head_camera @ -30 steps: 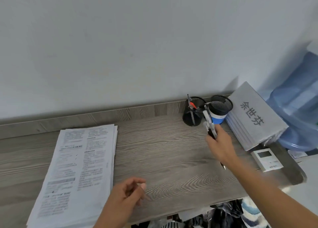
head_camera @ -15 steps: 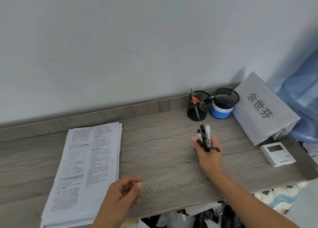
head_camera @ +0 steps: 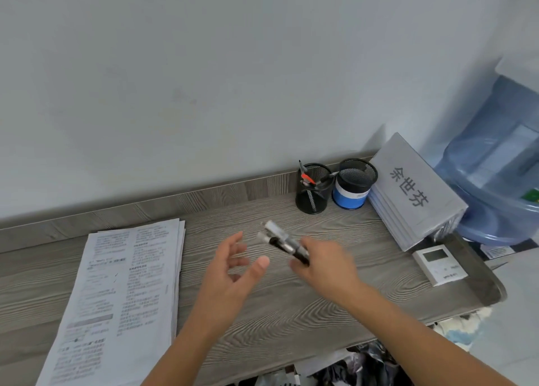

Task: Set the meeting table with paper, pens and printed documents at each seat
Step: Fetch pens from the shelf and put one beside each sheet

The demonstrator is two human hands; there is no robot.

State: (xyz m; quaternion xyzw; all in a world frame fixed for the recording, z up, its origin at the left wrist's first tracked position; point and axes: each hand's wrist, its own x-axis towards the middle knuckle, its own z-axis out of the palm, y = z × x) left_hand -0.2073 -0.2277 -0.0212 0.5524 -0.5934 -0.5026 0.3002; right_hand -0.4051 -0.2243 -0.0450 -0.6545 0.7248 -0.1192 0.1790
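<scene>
Since the earlier frames, the right hand [head_camera: 323,264] has drawn back from the pen cups toward the middle of the desk with its small bundle of black and silver-white pens [head_camera: 284,241], and the left hand [head_camera: 230,272] has risen from the near edge to meet it. Motion blurs the pens, so their number is unclear; they point up and left out of the right fist, which is closed around their lower ends above the grey wood-grain desk top [head_camera: 306,304]. With fingers spread wide and thumb out, the left hand is turned palm toward the pens, just beside them and holding nothing. Both bare forearms reach in from the bottom edge. On the left of the desk lies a thick stack of white printed documents [head_camera: 122,295] covered in dense black text, its edges slightly fanned. At the back stand a black wire-mesh pen cup [head_camera: 313,191] holding a few pens, one with an orange part, and beside it a second black mesh cup with a blue and white band [head_camera: 354,187]. Right of them leans a pile of grey tent-shaped name cards [head_camera: 414,190] with black characters, then a small white square device with a screen [head_camera: 439,264], and a translucent blue water bottle [head_camera: 495,164].
</scene>
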